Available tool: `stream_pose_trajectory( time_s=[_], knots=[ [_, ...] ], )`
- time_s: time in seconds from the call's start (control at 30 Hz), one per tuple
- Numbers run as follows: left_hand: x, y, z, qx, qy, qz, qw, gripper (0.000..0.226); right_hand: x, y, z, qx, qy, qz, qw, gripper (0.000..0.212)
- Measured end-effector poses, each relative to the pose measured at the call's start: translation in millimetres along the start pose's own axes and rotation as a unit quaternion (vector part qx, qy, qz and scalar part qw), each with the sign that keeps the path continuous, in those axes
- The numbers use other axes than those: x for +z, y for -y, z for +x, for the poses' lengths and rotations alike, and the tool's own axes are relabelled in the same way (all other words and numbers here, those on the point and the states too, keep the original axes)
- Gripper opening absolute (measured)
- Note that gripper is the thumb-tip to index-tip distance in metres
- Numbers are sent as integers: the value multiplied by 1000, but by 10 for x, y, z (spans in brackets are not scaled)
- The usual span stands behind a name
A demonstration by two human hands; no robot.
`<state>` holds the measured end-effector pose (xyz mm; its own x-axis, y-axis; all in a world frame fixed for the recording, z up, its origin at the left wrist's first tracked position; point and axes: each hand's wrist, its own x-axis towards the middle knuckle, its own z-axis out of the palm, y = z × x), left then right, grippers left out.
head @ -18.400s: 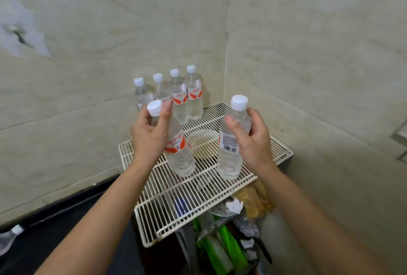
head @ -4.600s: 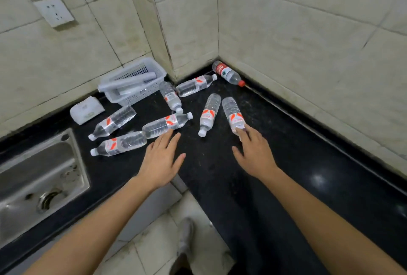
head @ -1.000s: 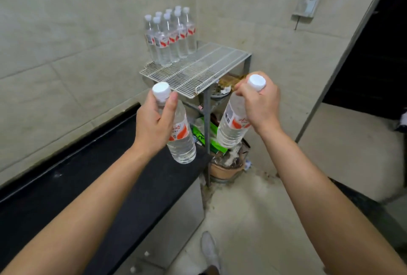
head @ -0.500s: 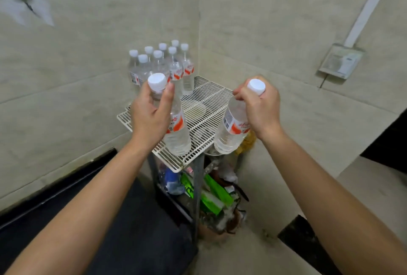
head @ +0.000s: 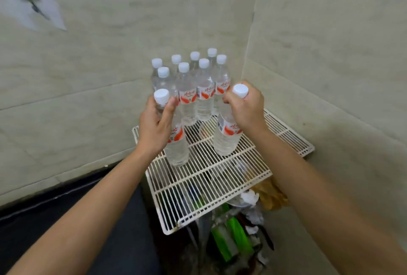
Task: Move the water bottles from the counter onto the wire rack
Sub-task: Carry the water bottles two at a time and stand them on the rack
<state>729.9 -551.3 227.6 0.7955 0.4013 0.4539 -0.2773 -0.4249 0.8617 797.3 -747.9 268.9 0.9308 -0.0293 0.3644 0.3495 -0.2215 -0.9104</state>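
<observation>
the left bottle and the right bottle are hanging near upright over the middle of the wire rack. they are just in front of eight standing bottles, which are filling the back corner in two rows. whether their bases are touching the wires yet is not clear. the step in hand is looking like setting both down as a third row. doing it well is going to mean lowering each one straight, seating the base flat across several wires, and leaving a small gap from the row behind so nothing is tipping. the left hand is wrapping fingers and thumb around the neck and shoulder of its bottle, just under the white cap. the right hand is fisting around the other bottle's neck, with the cap poking out on top. the dark counter is lying low on the left, and green clutter is sitting beneath the rack.
</observation>
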Motion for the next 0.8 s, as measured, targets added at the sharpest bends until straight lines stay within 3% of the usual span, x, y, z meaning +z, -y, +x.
stream_pose_trajectory(
  time_s=[0.17,0.4,0.5,0.57,0.7,0.8],
  knots=[
    [225,82,351,-16,-45,48,998,18,363,-196,594,-14,80,20,996,19],
    [360,401,549,-10,-44,125,991,37,864,-422,826,-30,224,26,974,14],
    [363,475,562,-6,-26,149,988,38,919,-552,841,-38,230,29,972,14],
    [358,502,510,-31,-23,182,982,48,883,-650,812,-55,235,35,970,38],
    [294,693,172,-137,-18,119,983,102,699,-991,587,-77,234,25,969,79],
    [253,927,-133,-195,54,157,967,108,547,-1274,454,-31,292,-15,956,101]
  ],
)
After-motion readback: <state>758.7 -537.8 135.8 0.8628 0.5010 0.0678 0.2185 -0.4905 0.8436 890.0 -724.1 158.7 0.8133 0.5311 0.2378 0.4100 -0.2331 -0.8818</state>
